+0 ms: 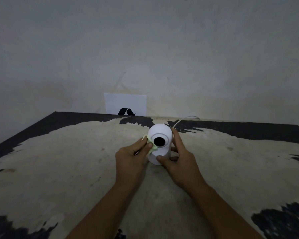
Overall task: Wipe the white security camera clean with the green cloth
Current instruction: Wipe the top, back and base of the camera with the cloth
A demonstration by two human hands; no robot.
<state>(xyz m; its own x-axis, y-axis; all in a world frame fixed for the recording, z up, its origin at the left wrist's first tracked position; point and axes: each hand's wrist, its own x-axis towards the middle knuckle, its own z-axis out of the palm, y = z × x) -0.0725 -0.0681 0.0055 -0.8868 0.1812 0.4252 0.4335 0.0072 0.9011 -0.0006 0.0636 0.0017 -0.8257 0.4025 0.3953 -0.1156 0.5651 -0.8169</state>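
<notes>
white security camera (160, 144) gripped by right hand (178, 161), left hand (130, 158) pinching green cloth (151, 144) against its face

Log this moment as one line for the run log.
step: wiping | left hand: presses green cloth beside lens | right hand: steadies white security camera | camera: upright on table

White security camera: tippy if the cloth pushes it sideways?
Probably tippy: the white security camera stands tall on a narrow base, and the right hand braces it. Its smooth rounded shell likely slips. The white cable behind may tug it.
</notes>
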